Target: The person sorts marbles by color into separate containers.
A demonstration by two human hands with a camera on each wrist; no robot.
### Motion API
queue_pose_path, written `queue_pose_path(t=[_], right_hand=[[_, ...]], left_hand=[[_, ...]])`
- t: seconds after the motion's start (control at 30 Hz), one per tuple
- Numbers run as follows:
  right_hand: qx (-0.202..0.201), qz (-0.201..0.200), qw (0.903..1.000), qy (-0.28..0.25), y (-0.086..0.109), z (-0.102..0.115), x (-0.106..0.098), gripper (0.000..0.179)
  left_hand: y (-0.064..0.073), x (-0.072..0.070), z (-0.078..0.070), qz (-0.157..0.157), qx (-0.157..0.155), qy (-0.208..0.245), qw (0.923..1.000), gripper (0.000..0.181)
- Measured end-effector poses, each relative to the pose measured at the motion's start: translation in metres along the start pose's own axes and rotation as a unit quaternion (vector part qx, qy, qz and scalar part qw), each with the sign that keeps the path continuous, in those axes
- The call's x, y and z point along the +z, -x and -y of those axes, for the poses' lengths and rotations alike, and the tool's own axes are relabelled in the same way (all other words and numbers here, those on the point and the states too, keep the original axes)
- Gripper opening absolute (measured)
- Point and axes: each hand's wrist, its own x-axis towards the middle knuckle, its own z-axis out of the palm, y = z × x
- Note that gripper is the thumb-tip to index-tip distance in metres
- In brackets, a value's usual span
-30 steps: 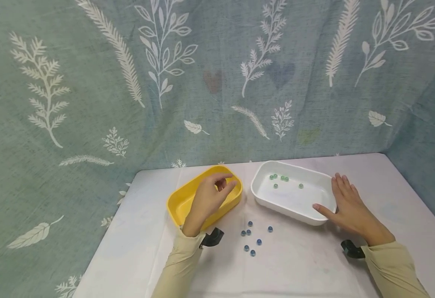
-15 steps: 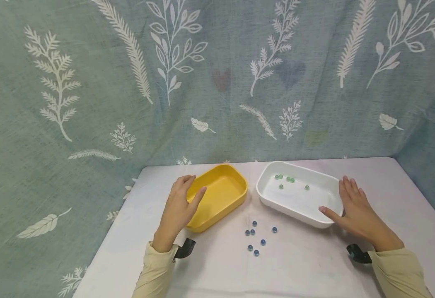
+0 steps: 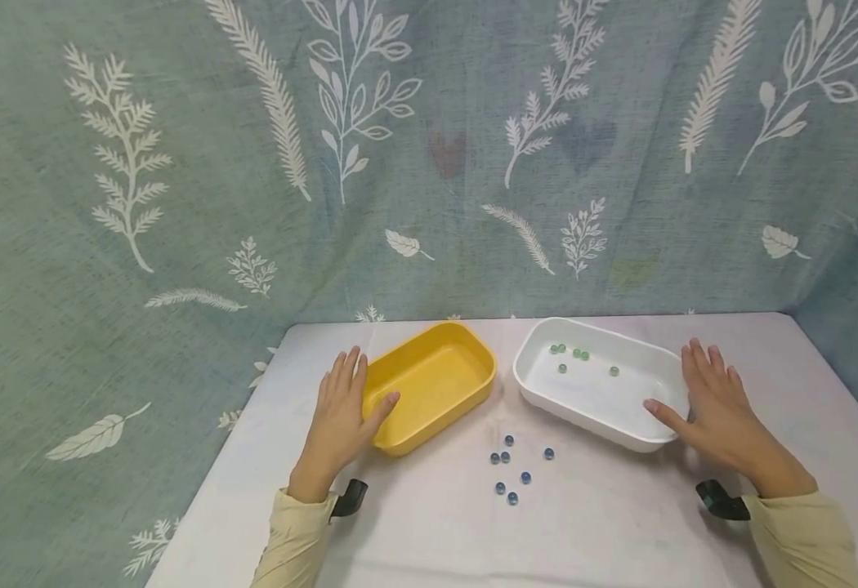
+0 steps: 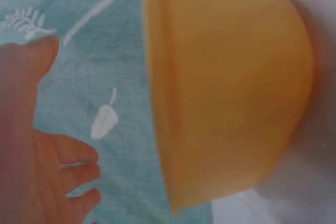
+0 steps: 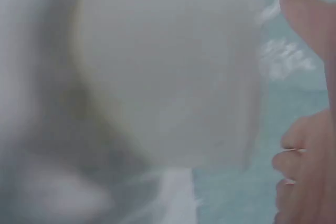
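Observation:
At the left end of the yellow tray [image 3: 429, 429] my left hand [image 3: 335, 425] is held with straight fingers and the thumb spread over the near rim. In the left wrist view, the tray's yellow wall [image 4: 236, 87] stands apart from the fingers [image 4: 79, 177]. My right hand [image 3: 726, 420] is beside the right end of the white tray [image 3: 591, 412], its fingers straight and thumb near the rim; whether it touches is unclear. Several green glass marbles [image 3: 581, 355] lie in the white tray. On the table, between and in front of both trays, several blue glass marbles [image 3: 506, 457] are scattered.
A white cloth covers the table [image 3: 429, 531]. Behind it hangs a green-blue curtain [image 3: 429, 269] with white leaf patterns, reaching round to the left and right sides. A dark wrist mount [image 3: 350, 498] sits under the left wrist, another [image 3: 721, 500] under the right.
My left hand has moved left from above the yellow tray to its left end, and its bent fingers have straightened. The right hand stays by the white tray. The head view has shifted slightly.

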Motion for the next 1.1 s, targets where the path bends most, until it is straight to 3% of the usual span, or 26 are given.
queue_pose_path(t=[0.17,0.33,0.47,0.6,1.1], right_hand=[[-0.055,-0.089,0.9934,-0.047,0.006,0.024,-0.015,0.093],[-0.113,-0.172,0.9739,-0.096,0.013,0.057,-0.018,0.073],[-0.149,-0.209,0.96,-0.112,0.017,0.076,-0.012,0.062],[-0.161,-0.211,0.9551,-0.131,0.022,0.083,-0.004,0.054],[-0.149,-0.162,0.9627,-0.157,0.032,0.091,0.029,0.037]], left_hand=[[0.003,0.008,0.009,0.033,-0.014,-0.019,0.9992,0.1],[0.005,0.013,0.013,0.052,-0.016,-0.018,0.9984,0.105],[0.005,0.016,0.013,0.063,-0.015,-0.02,0.9977,0.108],[0.004,0.019,0.013,0.077,-0.018,-0.021,0.9966,0.111],[0.005,0.023,0.024,0.116,-0.041,-0.028,0.992,0.124]])
